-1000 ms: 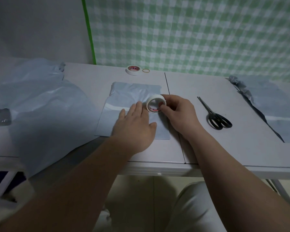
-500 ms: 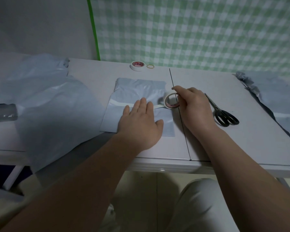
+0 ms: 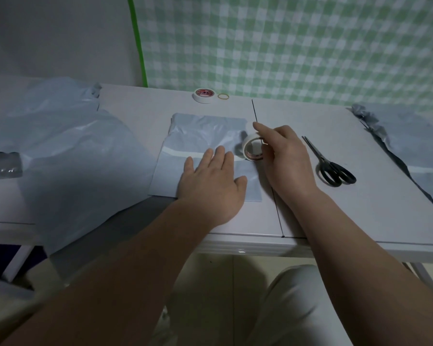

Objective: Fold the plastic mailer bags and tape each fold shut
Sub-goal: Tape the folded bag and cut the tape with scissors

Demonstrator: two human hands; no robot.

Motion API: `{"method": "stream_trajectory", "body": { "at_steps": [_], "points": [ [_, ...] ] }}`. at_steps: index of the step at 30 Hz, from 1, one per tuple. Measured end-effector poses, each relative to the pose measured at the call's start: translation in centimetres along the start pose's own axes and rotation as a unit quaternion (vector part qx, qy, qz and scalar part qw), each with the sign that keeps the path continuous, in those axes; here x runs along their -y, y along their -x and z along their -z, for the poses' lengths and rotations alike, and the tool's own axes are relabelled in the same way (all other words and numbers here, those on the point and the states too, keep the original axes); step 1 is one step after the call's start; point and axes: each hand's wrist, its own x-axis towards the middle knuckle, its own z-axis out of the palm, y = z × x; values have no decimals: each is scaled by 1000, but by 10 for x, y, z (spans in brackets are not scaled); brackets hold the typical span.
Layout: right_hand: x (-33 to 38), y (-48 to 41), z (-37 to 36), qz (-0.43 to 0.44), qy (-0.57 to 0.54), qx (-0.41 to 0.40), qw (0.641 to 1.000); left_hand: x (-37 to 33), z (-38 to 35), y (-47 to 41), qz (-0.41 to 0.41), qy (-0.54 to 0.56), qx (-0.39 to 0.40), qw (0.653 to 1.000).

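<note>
A folded grey mailer bag (image 3: 203, 136) lies flat in the middle of the white table (image 3: 310, 221). My left hand (image 3: 214, 183) presses flat on its lower half, fingers straight. My right hand (image 3: 284, 161) grips a white tape roll (image 3: 251, 151) at the bag's right edge, index finger over the top. A strip of white tape (image 3: 185, 154) runs from the roll leftward along the fold, passing under my left fingertips.
Black scissors (image 3: 331, 168) lie just right of my right hand. A second tape roll (image 3: 203, 95) and a rubber band (image 3: 223, 96) sit at the back. Loose grey bags (image 3: 60, 151) cover the left side, and more grey bags (image 3: 415, 151) lie at the far right.
My right hand has pulled the tape roll to the right, from above my left hand to the bag's right edge, laying tape along the fold. My left hand stays pressed on the bag.
</note>
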Motion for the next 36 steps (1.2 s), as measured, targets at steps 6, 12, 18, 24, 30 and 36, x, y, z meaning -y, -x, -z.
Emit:
{"method": "stream_trajectory", "body": {
  "at_steps": [6,12,18,24,30,36],
  "points": [
    [-5,-1,2,-50,-29,25,998,-4,-2,-4,-15,-18,-25,999],
    [-3,-1,2,-66,-56,20,996,-6,-1,-3,-19,-33,-16,999],
    [-3,1,5,-93,-4,5,996,-7,-2,-3,-10,-44,-11,999],
    [0,4,8,-90,17,-25,996,-7,0,-3,-9,-44,-8,999],
    [0,4,8,-102,18,-19,994,-12,2,-4,-2,-55,-3,998],
    [1,4,9,-105,25,-19,994,-20,4,-6,12,-66,14,998]
  ]
}}
